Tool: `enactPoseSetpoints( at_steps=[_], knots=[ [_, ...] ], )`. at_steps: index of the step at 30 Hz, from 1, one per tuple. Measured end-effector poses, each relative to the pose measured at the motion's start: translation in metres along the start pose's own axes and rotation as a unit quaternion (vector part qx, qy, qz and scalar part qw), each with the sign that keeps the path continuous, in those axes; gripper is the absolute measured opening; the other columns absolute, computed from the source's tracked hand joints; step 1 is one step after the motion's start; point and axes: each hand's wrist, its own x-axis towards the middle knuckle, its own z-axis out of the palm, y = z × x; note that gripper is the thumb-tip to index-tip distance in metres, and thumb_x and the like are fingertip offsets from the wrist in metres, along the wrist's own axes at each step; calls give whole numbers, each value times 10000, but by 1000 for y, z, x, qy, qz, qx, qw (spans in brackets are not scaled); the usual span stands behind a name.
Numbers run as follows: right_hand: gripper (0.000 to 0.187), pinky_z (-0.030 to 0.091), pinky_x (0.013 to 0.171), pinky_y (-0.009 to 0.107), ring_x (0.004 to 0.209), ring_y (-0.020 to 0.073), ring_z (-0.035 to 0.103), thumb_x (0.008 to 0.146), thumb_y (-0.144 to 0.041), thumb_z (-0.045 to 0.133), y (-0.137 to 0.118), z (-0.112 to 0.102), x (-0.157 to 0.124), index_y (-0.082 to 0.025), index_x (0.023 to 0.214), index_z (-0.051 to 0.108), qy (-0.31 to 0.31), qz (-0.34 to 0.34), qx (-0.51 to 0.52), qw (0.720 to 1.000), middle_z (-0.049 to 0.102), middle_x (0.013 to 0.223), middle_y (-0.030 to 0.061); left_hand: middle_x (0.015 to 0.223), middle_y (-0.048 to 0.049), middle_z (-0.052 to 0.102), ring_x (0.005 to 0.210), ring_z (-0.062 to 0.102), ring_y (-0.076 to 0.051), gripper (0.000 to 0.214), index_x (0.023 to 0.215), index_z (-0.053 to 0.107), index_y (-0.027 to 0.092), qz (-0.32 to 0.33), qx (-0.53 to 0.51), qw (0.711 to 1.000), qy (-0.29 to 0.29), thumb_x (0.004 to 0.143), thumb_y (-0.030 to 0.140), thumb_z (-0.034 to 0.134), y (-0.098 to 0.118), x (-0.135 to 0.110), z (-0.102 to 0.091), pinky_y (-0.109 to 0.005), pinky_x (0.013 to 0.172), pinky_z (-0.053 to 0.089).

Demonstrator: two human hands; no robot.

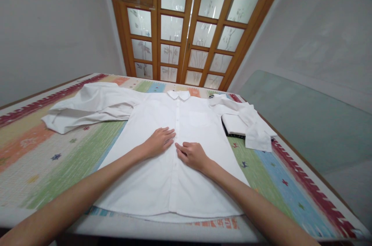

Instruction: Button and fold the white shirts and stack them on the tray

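A white button-up shirt [151,184] lies spread front up, its collar [178,95] at the far end and its hem toward me. My left hand [159,142] rests flat on the shirt front with fingers stretched out, their tips at the button placket [173,178]. Just right of the placket, my right hand [192,155] has its fingers curled, with thumb and forefinger pinched at the placket edge; the exact bit of cloth between them is hidden. The left-side sleeve [90,106] stretches outward in loose folds. On the right, the other sleeve [258,133] is bent.
Under the shirt is a table with a colourful striped cover [72,168]. A white folded item with a dark edge [234,125] lies partly beneath the right-side sleeve. A pale green glass panel [308,114] leans by the right wall. Wooden doors with glass panes [171,25] stand beyond.
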Motion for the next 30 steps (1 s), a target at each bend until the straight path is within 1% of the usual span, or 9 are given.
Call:
enactPoseSetpoints(
  at_steps=[5,10,13,16,19,22,25,27,30],
  knots=[
    [293,290,500,243,522,110,503,932,-257,472,-7,-4,-28,-192,1091,710,45,-128,32,990,601,632,9,1540,-97,345,1439,259,-286,524,1471,367,186,49,45,997,-40,999,408,310,-1,-31,-1,-473,1157,219],
    [273,301,513,245,500,100,477,942,-252,461,-19,-12,-42,-197,998,722,13,-165,102,981,574,594,-7,1562,-59,292,1456,210,-278,586,1504,294,261,93,38,992,-72,973,500,363,-3,-60,-19,-457,1173,187],
    [236,324,542,226,533,95,495,925,-275,509,-26,-16,-37,-191,853,717,-17,-116,170,978,590,616,-6,1563,-64,281,1453,216,-293,654,1496,306,284,94,-4,989,-116,922,560,449,-6,-69,-36,-475,1167,195],
    [229,333,557,223,569,107,515,839,-373,638,-34,-16,-25,-158,763,668,-28,7,185,982,626,657,13,1550,-81,293,1448,212,-332,658,1417,457,298,88,-67,978,-176,834,574,590,-6,-75,-53,-538,1158,176],
    [263,323,573,243,587,137,534,780,-413,675,-42,-15,-13,-163,703,648,-72,103,135,983,633,628,30,1491,-58,413,1431,268,-327,373,1108,721,302,92,-158,955,-235,782,481,693,-3,-80,-68,-513,1142,235],
    [205,324,593,260,624,167,564,773,-354,641,-49,-17,-5,-168,692,667,-108,147,97,978,654,641,58,1269,-76,649,1255,538,-285,179,827,786,249,59,-269,925,-263,754,403,733,3,-84,-80,-366,1006,435],
    [133,333,594,255,622,160,565,746,-255,615,-49,-22,-1,-162,663,664,-114,156,125,973,657,635,54,900,-75,768,825,713,-192,238,872,779,197,-12,-328,914,-239,810,399,671,12,-83,-85,-238,735,511],
    [117,341,579,238,591,137,550,731,-196,595,-45,-24,-1,-157,632,645,-111,158,179,965,644,609,34,745,-50,751,641,683,-146,279,937,765,173,-43,-314,927,-202,853,389,610,19,-79,-82,-200,620,472],
    [87,353,542,207,553,110,539,705,-132,576,-35,-25,-5,-151,641,633,-113,167,283,938,627,588,2,629,-20,702,536,609,-113,266,982,750,161,-55,-253,955,-143,862,319,573,31,-68,-69,-185,552,400]
  ],
)
